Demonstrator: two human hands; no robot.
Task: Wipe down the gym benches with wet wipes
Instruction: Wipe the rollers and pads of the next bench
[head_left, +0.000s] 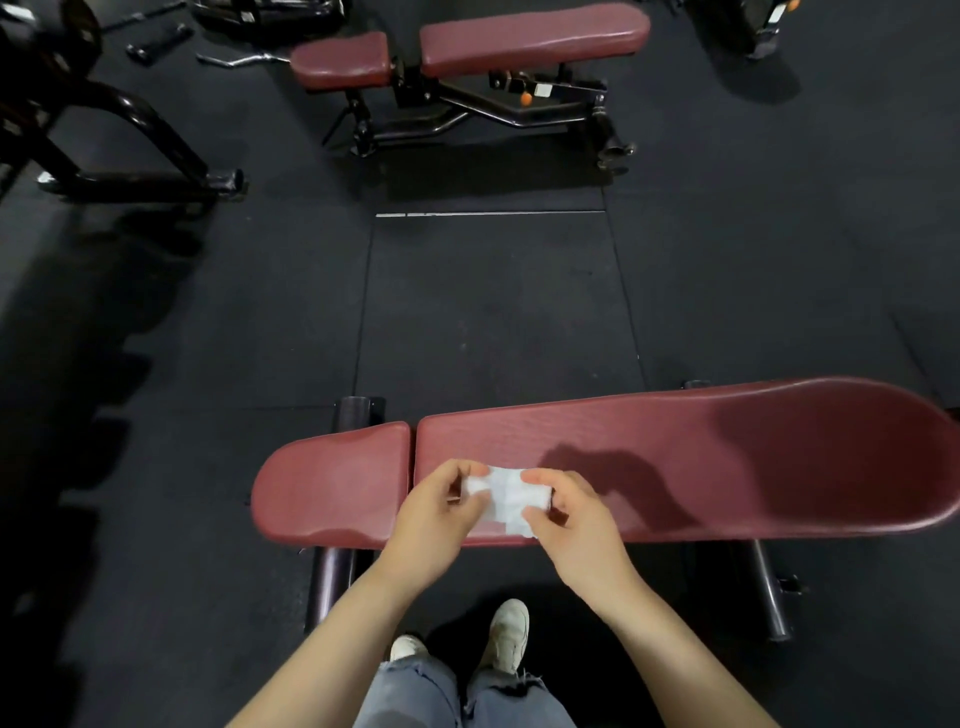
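Both hands, the left hand and right hand, pinched a crumpled white wet wipe between curled fingers, low in the frame's centre, above the dark red padded worktop; a second red bench stood at upper centre.

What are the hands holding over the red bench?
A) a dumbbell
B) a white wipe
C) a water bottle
B: both hands, left hand and right hand, pinch a white wipe between them above the near red bench.
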